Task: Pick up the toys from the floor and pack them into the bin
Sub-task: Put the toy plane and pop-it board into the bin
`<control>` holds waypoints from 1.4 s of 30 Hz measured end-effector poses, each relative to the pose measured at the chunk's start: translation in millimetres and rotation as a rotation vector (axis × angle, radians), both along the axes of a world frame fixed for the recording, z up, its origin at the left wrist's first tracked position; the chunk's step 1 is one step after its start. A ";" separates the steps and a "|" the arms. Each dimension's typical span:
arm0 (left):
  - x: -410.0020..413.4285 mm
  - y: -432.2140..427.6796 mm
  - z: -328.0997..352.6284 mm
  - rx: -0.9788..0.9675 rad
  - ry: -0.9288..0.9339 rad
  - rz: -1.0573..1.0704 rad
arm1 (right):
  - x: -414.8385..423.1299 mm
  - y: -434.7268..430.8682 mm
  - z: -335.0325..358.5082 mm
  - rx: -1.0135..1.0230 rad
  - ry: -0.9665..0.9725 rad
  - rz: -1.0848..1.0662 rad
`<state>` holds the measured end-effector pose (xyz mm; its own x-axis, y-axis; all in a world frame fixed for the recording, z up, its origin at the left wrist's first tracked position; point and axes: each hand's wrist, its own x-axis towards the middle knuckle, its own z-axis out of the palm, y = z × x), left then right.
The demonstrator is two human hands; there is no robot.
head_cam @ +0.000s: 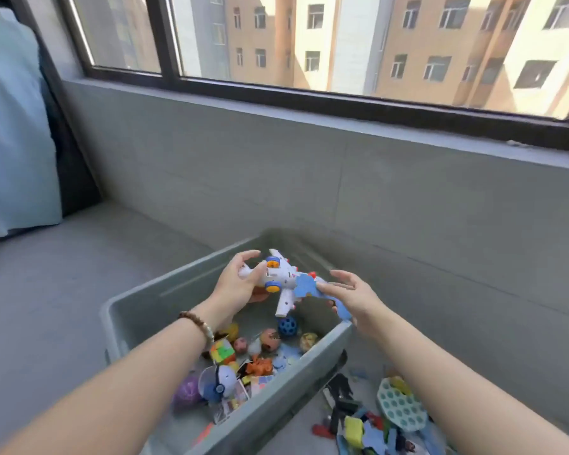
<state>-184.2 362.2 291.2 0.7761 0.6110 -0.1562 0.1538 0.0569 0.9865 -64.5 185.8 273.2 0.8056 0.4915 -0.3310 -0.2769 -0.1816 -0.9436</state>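
The left grip (pixel 235 284) curls round a glossy white plastic toy plane (pixel 281 279) above the smooth grey rectangular plastic bin (pixel 276 412), which is half full of toys. The right grip (pixel 349 292) pinches a flat blue jigsaw-edged foam piece (pixel 304 285). A dimpled teal silicone pad (pixel 398 405) lies on the floor.

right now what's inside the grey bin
A puzzle cube, blue holed ball, orange figure and other small toys lie in the bin. The held toy plane and left forearm cover other parts.
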 end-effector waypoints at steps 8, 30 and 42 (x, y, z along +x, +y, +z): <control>-77.3 83.8 -112.3 -0.185 0.173 0.307 | -16.7 72.7 -86.9 -0.250 0.007 0.099; -18.8 34.9 -103.8 0.648 0.597 -0.129 | 24.1 7.5 -67.6 -0.832 -0.686 0.539; 75.5 -154.7 -75.9 1.245 0.397 -0.638 | 51.1 -233.9 -52.3 -0.918 -0.428 0.220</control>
<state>-108.7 207.4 215.4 0.9949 0.0828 -0.0581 0.0941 -0.9681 0.2321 -13.4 -48.1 220.9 0.8669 0.3452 -0.3596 0.1753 -0.8864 -0.4284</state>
